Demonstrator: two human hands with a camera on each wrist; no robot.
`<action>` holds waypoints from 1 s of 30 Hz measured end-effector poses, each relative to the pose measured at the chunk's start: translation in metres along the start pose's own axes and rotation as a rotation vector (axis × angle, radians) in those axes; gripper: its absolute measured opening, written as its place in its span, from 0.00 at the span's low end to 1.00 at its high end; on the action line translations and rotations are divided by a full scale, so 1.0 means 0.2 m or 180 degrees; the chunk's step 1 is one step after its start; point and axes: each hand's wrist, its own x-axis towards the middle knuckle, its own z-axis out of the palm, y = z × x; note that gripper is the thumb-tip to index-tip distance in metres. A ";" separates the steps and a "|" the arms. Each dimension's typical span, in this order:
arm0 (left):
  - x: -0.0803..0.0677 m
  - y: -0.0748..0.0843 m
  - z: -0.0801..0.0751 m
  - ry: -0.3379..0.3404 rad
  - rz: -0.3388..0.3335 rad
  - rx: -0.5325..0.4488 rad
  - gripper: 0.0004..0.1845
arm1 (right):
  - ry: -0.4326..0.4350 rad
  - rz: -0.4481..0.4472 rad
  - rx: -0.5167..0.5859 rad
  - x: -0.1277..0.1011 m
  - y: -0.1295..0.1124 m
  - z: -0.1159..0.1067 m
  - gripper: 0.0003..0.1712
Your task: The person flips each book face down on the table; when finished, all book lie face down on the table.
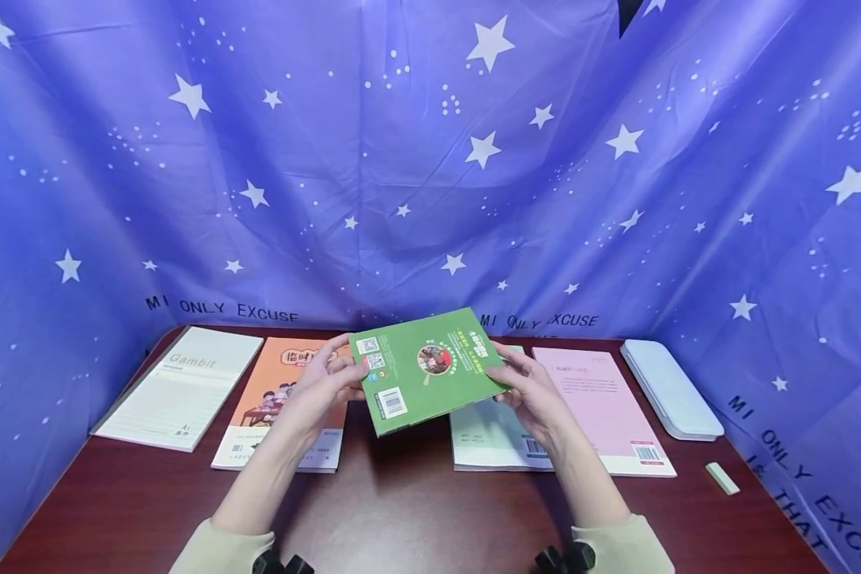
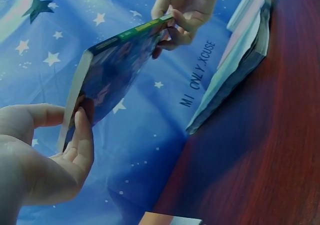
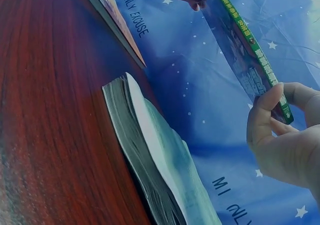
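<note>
A green book (image 1: pixel 409 339) is held up over the middle of the table, tilted, its back cover with a barcode and a round picture toward the head camera. My left hand (image 1: pixel 330 379) grips its left edge, thumb on the cover and fingers beneath. On the opposite edge, my right hand (image 1: pixel 534 391) pinches it the same way. The left wrist view shows the book (image 2: pixel 112 75) from its side, with page edges beside the left fingers. In the right wrist view, the green spine (image 3: pixel 245 32) with yellow lettering runs up from the right hand (image 3: pixel 285 135).
On the dark red table (image 1: pixel 395 518) lie a white Gambit notebook (image 1: pixel 179 391) and an orange book (image 1: pixel 265 375) at left. A pale green book (image 1: pixel 484 442), a pink book (image 1: pixel 603 399), a pale case (image 1: pixel 670 391) and an eraser (image 1: pixel 722 478) lie at right. Starry blue cloth (image 1: pixel 402 159) surrounds the table.
</note>
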 end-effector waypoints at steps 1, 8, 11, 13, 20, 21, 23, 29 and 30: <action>0.00 0.01 0.00 -0.0006 -0.0012 0.0042 0.35 | -0.0014 -0.0022 0.0006 0.00 0.00 0.00 0.39; -0.02 0.03 -0.01 0.0052 -0.0066 0.0176 0.26 | -0.0006 -0.0104 0.0102 0.01 0.02 0.02 0.37; -0.02 0.03 -0.02 0.0078 -0.0068 0.0153 0.24 | 0.0062 -0.0097 0.0107 0.03 0.03 0.03 0.34; -0.03 0.02 -0.03 0.0109 -0.0080 0.0133 0.23 | 0.0102 -0.0101 0.0080 0.04 0.03 0.04 0.33; -0.06 0.00 -0.06 0.0069 -0.0140 0.0106 0.19 | 0.0185 -0.0122 -0.0190 0.11 0.02 0.08 0.30; -0.06 0.00 -0.06 0.0042 -0.0137 0.0112 0.19 | 0.0215 -0.0123 -0.0227 0.12 0.01 0.09 0.29; -0.07 -0.01 -0.06 -0.0009 -0.0144 0.0136 0.19 | 0.0267 -0.0120 -0.0292 0.14 0.00 0.09 0.29; -0.10 -0.04 -0.08 -0.0147 -0.0204 0.0313 0.21 | 0.0292 -0.0129 -0.0642 0.19 -0.04 0.11 0.26; -0.11 -0.04 -0.08 -0.0181 -0.0208 0.0337 0.22 | 0.0287 -0.0130 -0.0724 0.20 -0.05 0.12 0.26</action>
